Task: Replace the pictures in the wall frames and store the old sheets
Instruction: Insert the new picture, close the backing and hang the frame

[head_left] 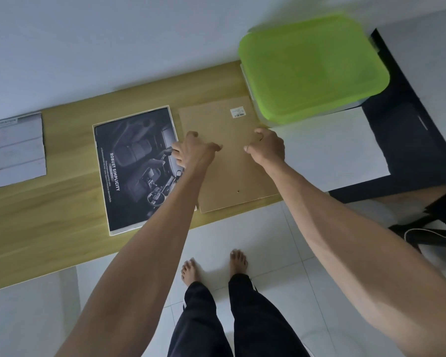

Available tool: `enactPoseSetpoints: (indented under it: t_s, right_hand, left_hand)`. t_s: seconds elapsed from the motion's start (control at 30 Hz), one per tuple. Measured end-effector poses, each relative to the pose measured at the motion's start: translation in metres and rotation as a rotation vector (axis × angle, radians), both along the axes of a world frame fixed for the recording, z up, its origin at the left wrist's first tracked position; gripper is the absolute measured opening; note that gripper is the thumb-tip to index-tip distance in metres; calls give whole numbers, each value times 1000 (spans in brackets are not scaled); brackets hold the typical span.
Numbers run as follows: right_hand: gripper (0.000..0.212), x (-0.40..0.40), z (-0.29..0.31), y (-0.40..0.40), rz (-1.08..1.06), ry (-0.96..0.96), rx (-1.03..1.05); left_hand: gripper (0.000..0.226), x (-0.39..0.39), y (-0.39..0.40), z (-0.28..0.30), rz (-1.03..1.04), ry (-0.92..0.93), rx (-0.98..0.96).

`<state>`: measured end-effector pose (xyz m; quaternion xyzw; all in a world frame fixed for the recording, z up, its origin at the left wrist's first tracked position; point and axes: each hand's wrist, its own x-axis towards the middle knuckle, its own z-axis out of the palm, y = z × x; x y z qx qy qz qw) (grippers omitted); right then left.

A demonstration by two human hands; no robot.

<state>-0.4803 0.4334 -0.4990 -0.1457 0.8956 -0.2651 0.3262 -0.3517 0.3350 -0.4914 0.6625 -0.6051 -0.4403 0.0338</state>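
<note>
A brown backing board with a small barcode label lies on the wooden table. My left hand grips its left edge, fingers curled down beside the dark car-interior picture. That picture lies flat with a white border round it. My right hand grips the board's right edge, thumb on top. A grey printed sheet lies at the table's far left.
A box with a green lid stands at the table's back right corner. A white sheet lies on a black surface to the right. A dark chair is at the right edge. My bare feet stand on white tiles.
</note>
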Motion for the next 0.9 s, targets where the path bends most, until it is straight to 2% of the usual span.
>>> enactPoseSetpoints:
  t_s: [0.2,0.4,0.63,0.8,0.9]
  right_hand:
    - [66,1,0,-1,-56,-2,-59]
    - [69,7,10,-6,-83,-128,-281]
    - [70,47,22,-34,-15,-154,-406]
    - [69,93,16,-57,-27,-249,-449]
    - [69,116,6,-63,-3,-259,-422]
  left_hand:
    - [63,18,-12,-3,104,241,-92]
    - [68,49,-26,1,234,481,-54]
    - [68,116,-45,15,256,770,-36]
    - [67,173,-54,13,412,873,-28]
    - [64,202,-56,6,444,866,-25]
